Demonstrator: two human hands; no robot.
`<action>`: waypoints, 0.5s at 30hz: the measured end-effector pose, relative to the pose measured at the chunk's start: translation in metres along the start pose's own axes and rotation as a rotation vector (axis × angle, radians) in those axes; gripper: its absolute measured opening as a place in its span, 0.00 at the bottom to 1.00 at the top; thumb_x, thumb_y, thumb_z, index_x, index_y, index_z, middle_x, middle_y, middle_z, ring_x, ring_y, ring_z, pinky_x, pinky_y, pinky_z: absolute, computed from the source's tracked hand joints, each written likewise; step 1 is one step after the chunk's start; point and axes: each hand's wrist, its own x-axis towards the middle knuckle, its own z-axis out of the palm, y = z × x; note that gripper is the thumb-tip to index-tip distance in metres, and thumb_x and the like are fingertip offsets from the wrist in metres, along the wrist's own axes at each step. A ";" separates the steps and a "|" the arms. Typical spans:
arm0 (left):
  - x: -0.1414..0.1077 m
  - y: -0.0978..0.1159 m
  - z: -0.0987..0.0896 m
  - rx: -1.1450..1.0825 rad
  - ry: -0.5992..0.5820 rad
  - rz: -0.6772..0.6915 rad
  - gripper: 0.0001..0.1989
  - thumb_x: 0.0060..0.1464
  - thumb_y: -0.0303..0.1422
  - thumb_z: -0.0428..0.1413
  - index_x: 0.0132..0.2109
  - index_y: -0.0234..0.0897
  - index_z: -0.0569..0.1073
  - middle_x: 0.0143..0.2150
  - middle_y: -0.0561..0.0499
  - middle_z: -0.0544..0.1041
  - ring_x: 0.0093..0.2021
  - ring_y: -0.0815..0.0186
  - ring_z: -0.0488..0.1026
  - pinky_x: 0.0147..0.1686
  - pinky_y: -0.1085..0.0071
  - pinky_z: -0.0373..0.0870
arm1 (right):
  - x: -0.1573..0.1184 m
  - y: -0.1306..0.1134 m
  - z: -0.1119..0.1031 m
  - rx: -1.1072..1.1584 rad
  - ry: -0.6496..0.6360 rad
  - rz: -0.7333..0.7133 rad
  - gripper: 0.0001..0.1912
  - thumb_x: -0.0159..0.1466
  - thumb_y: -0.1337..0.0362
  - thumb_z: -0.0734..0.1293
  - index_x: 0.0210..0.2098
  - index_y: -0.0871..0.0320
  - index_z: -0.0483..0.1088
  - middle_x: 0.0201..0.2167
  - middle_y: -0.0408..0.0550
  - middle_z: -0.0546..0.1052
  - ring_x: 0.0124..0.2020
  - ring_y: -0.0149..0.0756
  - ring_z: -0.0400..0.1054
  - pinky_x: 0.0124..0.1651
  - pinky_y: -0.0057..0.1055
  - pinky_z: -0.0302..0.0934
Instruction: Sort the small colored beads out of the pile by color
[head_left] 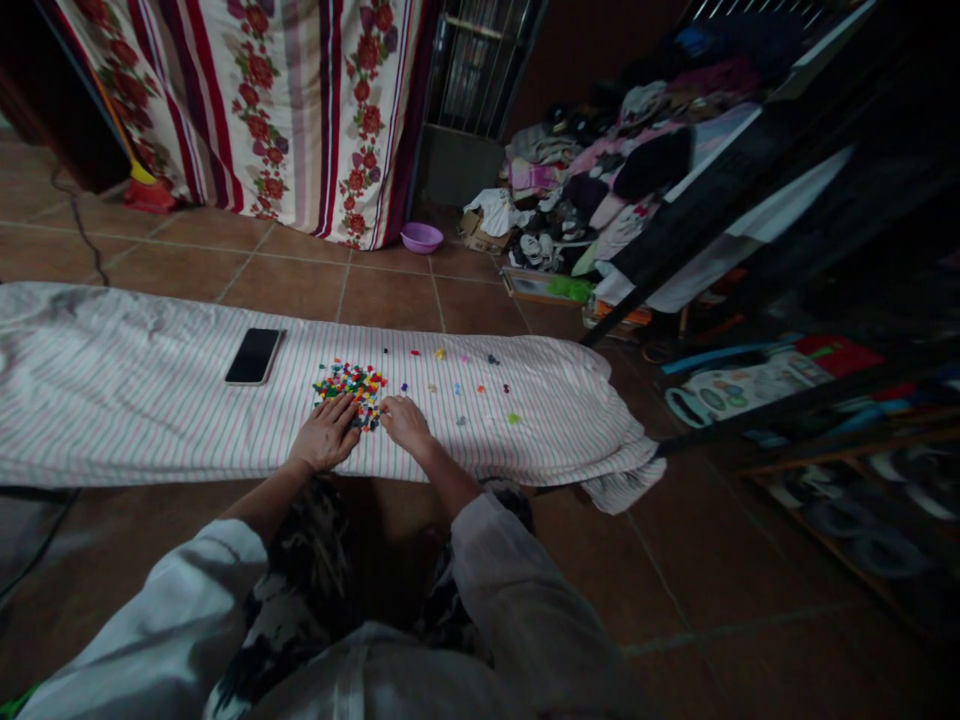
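Note:
A heap of small multicoloured beads or pegs (349,380) lies on a striped cloth (180,420) over a long, narrow surface. My left hand (325,435) rests flat on the near left of the heap, its fingers stretched out. At the heap's right edge, my right hand (406,424) has its fingers curled together; whatever they pinch is hidden or too small to make out. Right of the heap, small pieces sit spaced apart in little groups by colour, among them a yellow group (440,354), an orange group (481,389) and a lime green group (514,419).
A phone (255,356) lies left of the heap. Beyond the cloth, a purple basin (421,237) stands on the tiled floor beside a floral curtain (300,120). Piled clothes (592,180) and a dark metal frame (637,295) are at the right.

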 end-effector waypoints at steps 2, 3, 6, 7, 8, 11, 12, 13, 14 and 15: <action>0.000 0.001 -0.001 0.016 -0.004 0.007 0.27 0.61 0.41 0.44 0.60 0.30 0.67 0.65 0.37 0.64 0.67 0.52 0.58 0.64 0.52 0.58 | 0.001 0.003 0.002 0.012 0.004 0.006 0.10 0.64 0.71 0.62 0.44 0.57 0.71 0.45 0.49 0.76 0.48 0.36 0.67 0.55 0.31 0.56; 0.000 0.001 -0.001 0.022 -0.003 0.010 0.27 0.61 0.41 0.44 0.60 0.29 0.67 0.65 0.37 0.64 0.67 0.51 0.58 0.64 0.52 0.58 | 0.001 0.004 0.003 0.016 0.006 0.007 0.11 0.64 0.71 0.62 0.44 0.57 0.71 0.45 0.49 0.76 0.48 0.36 0.67 0.55 0.31 0.56; 0.000 0.002 -0.002 0.025 0.004 0.008 0.26 0.61 0.41 0.44 0.60 0.30 0.67 0.65 0.37 0.64 0.67 0.52 0.58 0.63 0.52 0.58 | 0.003 0.008 0.006 0.030 0.009 0.006 0.12 0.63 0.72 0.62 0.44 0.57 0.70 0.44 0.49 0.76 0.48 0.36 0.67 0.54 0.31 0.57; 0.000 0.002 -0.003 0.024 0.005 0.006 0.26 0.61 0.41 0.44 0.60 0.30 0.68 0.65 0.37 0.64 0.67 0.52 0.58 0.63 0.52 0.58 | 0.003 0.009 0.007 0.037 0.010 0.003 0.12 0.63 0.72 0.62 0.44 0.57 0.70 0.44 0.49 0.76 0.48 0.35 0.67 0.54 0.31 0.57; 0.000 0.002 -0.003 0.024 0.004 0.005 0.26 0.61 0.41 0.44 0.60 0.30 0.68 0.65 0.37 0.64 0.67 0.52 0.58 0.63 0.52 0.58 | 0.004 0.010 0.008 0.043 0.011 0.000 0.12 0.63 0.72 0.62 0.44 0.57 0.70 0.44 0.48 0.77 0.48 0.35 0.67 0.55 0.30 0.57; 0.000 0.003 -0.004 0.027 -0.003 0.002 0.26 0.61 0.41 0.44 0.60 0.30 0.67 0.65 0.37 0.64 0.67 0.52 0.58 0.64 0.52 0.58 | 0.005 0.013 0.008 0.061 0.017 -0.003 0.13 0.63 0.72 0.61 0.45 0.56 0.71 0.45 0.47 0.77 0.48 0.35 0.68 0.54 0.30 0.57; 0.000 0.003 -0.005 0.027 -0.005 0.001 0.27 0.61 0.41 0.44 0.60 0.30 0.67 0.65 0.37 0.64 0.67 0.52 0.58 0.63 0.52 0.58 | 0.005 0.014 0.007 0.067 0.021 -0.003 0.13 0.63 0.72 0.61 0.45 0.55 0.71 0.45 0.47 0.77 0.47 0.35 0.68 0.54 0.30 0.57; 0.000 0.004 -0.005 0.026 -0.006 -0.001 0.26 0.61 0.41 0.44 0.61 0.30 0.67 0.65 0.37 0.64 0.67 0.52 0.58 0.63 0.52 0.58 | 0.006 0.016 0.007 0.073 0.024 -0.004 0.14 0.64 0.72 0.61 0.46 0.55 0.71 0.45 0.47 0.77 0.47 0.35 0.68 0.54 0.30 0.58; 0.000 0.004 -0.006 0.025 -0.005 -0.003 0.26 0.61 0.41 0.44 0.61 0.31 0.67 0.65 0.37 0.64 0.67 0.52 0.58 0.63 0.52 0.58 | 0.007 0.017 0.006 0.078 0.026 -0.005 0.14 0.64 0.72 0.60 0.46 0.55 0.71 0.45 0.47 0.77 0.48 0.35 0.68 0.54 0.29 0.58; 0.001 0.004 -0.006 0.025 -0.004 -0.004 0.26 0.61 0.41 0.44 0.60 0.31 0.68 0.65 0.37 0.64 0.67 0.52 0.58 0.63 0.52 0.58 | 0.007 0.019 0.005 0.082 0.028 -0.006 0.15 0.64 0.72 0.60 0.47 0.55 0.71 0.45 0.47 0.77 0.48 0.35 0.68 0.54 0.29 0.58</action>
